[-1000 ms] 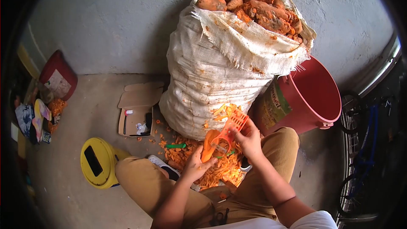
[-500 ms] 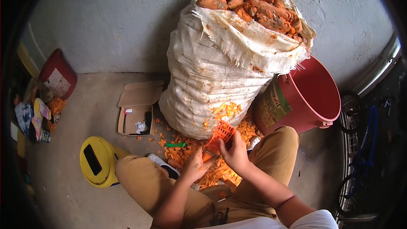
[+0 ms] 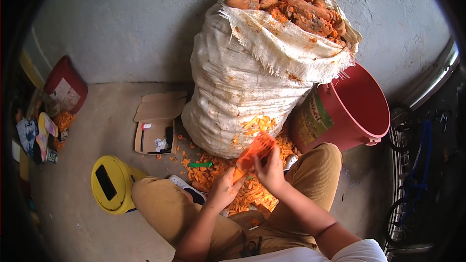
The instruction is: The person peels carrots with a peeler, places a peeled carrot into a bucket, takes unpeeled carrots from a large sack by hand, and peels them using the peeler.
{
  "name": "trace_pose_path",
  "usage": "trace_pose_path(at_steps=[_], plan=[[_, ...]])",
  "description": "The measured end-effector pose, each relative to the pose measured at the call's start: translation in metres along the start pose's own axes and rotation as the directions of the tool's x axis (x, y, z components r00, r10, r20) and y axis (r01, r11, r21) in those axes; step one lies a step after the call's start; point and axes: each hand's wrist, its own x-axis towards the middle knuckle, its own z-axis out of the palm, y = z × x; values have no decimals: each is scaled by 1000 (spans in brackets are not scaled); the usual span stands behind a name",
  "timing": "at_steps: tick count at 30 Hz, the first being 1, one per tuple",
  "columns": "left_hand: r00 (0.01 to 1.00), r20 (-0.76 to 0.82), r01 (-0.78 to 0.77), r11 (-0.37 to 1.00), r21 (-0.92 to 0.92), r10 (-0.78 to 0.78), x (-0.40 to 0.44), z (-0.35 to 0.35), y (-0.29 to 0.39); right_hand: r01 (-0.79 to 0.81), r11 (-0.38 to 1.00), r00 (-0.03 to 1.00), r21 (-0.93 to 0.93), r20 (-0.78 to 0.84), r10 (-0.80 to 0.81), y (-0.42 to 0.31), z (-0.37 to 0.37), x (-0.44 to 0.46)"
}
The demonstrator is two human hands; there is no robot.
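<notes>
My left hand [image 3: 225, 189] is closed around an orange carrot-like root [image 3: 238, 174], mostly hidden by the fingers. My right hand [image 3: 270, 171] grips a red-orange slotted peeler [image 3: 257, 149], blurred by motion, whose lower end lies against the root. Beneath both hands, orange peelings [image 3: 252, 195] are heaped on the floor between the legs. A green-handled tool [image 3: 200, 164] rests at the heap's left edge. Just beyond stands a tall white woven sack [image 3: 228, 87], its open top full of dirty orange roots [image 3: 308, 13]; some peelings cling to its lower front.
To the sack's right leans a large red bucket [image 3: 310, 116]. An open cardboard box [image 3: 158, 109] with small items sits left of the sack. A yellow-lidded container [image 3: 103, 196] bearing a phone [image 3: 106, 183] is beside the left knee. A bicycle [image 3: 422, 165] is at the right.
The peeler first came down and toward me along the root, turning as it moved, then rose slightly and tilted right. The hands kept their holds.
</notes>
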Motion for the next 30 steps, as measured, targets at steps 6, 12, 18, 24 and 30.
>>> trace_pose_path(at_steps=[6, 12, 18, 24, 30], plan=[[997, -70, -23, 999, 26, 25, -5, 0, -5, -155, 985, 913, -75, -391, 114, 60, -44, 52], [995, -49, 92, 973, 211, -83, -2, -3, 13, -277, 900, 961, 336, 95, 260, -7, -19, 23], [996, -81, 44, 999, -29, -46, -3, -2, 2, -213, 972, 962, 97, 193, 191, -11, 9, -10], [997, -63, 56, 997, 51, -52, -3, -2, 9, -123, 992, 986, -14, 113, 124, 0, 4, 0], [997, -60, 55, 992, 117, -48, 2, 2, 16, -170, 981, 985, 91, 17, 169, 10, -4, 21]])
